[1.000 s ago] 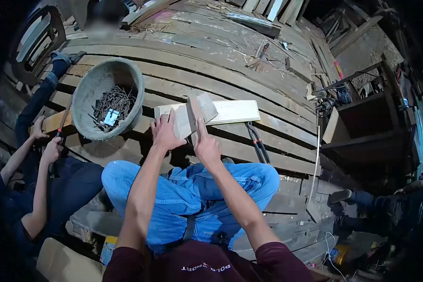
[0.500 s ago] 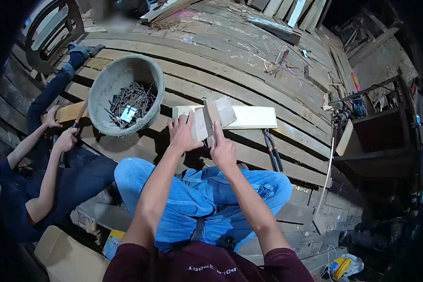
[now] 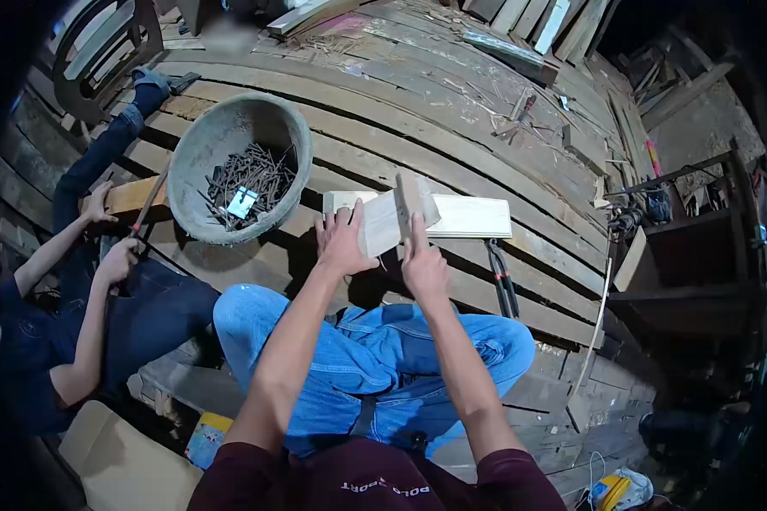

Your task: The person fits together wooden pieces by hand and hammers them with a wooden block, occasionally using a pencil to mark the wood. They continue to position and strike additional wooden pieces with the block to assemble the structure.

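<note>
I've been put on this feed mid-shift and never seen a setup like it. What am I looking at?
There's no machine here: these are a person's bare hands, seen by one camera worn on their head, looking forward and down.

The left hand lies at the left edge of a flat pale-grey piece. The right hand grips the near end of a wooden strip that crosses that piece. Beneath is a whitish board.

On the slatted wooden surface are long-handled pincers and a grey basin of what look like nails. The hand at far left belongs to another person.
</note>
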Tool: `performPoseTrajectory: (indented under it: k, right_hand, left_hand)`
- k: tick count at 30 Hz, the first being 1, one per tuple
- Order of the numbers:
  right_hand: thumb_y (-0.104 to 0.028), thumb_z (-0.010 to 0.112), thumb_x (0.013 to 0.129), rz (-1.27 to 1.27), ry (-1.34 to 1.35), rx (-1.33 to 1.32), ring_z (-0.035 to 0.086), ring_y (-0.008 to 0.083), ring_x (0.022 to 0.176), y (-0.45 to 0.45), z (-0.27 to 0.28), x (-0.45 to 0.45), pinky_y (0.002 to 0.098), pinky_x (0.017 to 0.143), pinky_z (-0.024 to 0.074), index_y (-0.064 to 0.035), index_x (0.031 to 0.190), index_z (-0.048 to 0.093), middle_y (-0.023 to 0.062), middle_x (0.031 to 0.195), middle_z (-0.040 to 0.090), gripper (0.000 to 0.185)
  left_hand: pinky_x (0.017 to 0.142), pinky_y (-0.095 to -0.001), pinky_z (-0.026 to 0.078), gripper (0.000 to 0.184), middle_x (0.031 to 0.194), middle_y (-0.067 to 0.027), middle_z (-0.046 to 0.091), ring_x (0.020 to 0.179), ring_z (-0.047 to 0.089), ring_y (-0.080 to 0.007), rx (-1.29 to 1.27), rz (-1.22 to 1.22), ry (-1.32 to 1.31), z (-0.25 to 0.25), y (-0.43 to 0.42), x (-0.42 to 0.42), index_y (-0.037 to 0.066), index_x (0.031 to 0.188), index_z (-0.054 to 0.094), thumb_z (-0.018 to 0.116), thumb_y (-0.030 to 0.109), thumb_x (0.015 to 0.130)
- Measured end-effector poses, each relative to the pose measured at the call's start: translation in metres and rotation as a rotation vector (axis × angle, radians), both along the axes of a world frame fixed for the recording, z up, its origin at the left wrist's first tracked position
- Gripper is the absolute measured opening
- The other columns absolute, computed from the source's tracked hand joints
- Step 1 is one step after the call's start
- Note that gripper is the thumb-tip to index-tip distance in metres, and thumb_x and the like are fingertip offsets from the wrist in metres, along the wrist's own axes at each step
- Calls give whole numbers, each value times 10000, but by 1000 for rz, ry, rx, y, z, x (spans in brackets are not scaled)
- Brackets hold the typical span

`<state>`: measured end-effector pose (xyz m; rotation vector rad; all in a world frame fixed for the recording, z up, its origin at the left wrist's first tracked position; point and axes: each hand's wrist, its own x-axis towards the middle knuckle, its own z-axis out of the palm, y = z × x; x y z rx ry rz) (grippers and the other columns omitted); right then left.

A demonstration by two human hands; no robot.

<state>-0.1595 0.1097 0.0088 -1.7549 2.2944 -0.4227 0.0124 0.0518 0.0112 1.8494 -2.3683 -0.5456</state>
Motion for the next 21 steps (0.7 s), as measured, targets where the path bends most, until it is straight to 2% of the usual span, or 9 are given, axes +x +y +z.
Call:
performPoseTrajectory:
  k: [5, 6, 9, 10, 13, 15, 17, 21]
  right_hand:
    - [-364, 517, 992, -96, -39, -14, 685, 471, 763, -39, -5, -16, 579, 688, 543, -314, 1542, 308, 291, 789, 665, 591]
    - [-348, 526, 989, -76, -63, -11, 680, 476, 775, -36, 0, -15, 585, 692, 534, -287, 1546, 305, 302, 793, 661, 601]
    - [-331, 538, 986, -59, -121, -41, 674, 482, 759, -16, 4, -8, 591, 679, 525, -257, 1549, 302, 300, 779, 658, 615]
    - [-307, 548, 985, -41, -90, -82, 663, 474, 696, -7, -3, -6, 582, 625, 512, -236, 1548, 309, 286, 727, 649, 615]
    - [-306, 518, 995, -7, -151, -87, 651, 471, 639, 25, -12, -1, 579, 598, 508, -237, 1565, 262, 278, 700, 652, 629]
    - [-256, 534, 988, 37, -174, -127, 646, 465, 636, 38, -15, 1, 572, 597, 499, -174, 1569, 250, 265, 722, 660, 652]
    - [-266, 563, 976, -3, -203, -166, 652, 450, 634, 44, -26, 3, 556, 589, 514, -243, 1567, 271, 261, 692, 647, 660]
    - [-242, 599, 938, -19, -265, -121, 659, 460, 679, 45, -28, 3, 561, 627, 519, -263, 1577, 233, 277, 743, 658, 737]
  left_hand:
    - [1143, -570, 244, 1284, 1410, -202, 433, 1331, 379, -383, 18, -4, -8, 1, 1, -2, 123, 1562, 231, 900, 450, 516]
    - [1141, -569, 245, 1284, 1412, -201, 429, 1331, 376, -382, 17, -3, -12, 1, 0, -1, 124, 1561, 233, 899, 452, 514]
    - [1137, -566, 251, 1289, 1415, -197, 428, 1340, 367, -380, 1, -3, 10, -3, 0, 0, 138, 1565, 231, 902, 451, 510]
    - [1130, -566, 260, 1290, 1419, -198, 425, 1346, 363, -378, 5, 2, 9, -5, 0, 0, 150, 1566, 233, 903, 453, 506]
    - [1118, -567, 272, 1293, 1410, -198, 431, 1341, 366, -373, -12, -10, 4, -5, 0, 0, 152, 1567, 229, 903, 458, 507]
    - [1094, -570, 288, 1290, 1374, -198, 450, 1315, 387, -376, -32, -10, -5, -5, 2, -1, 147, 1567, 238, 900, 468, 507]
    - [1078, -582, 294, 1295, 1335, -199, 463, 1286, 401, -390, -44, -7, 1, -4, 2, -2, 142, 1567, 248, 898, 477, 498]
    - [1077, -599, 292, 1274, 1315, -203, 472, 1280, 401, -398, -107, -6, 30, -11, 4, -2, 118, 1560, 253, 886, 437, 502]
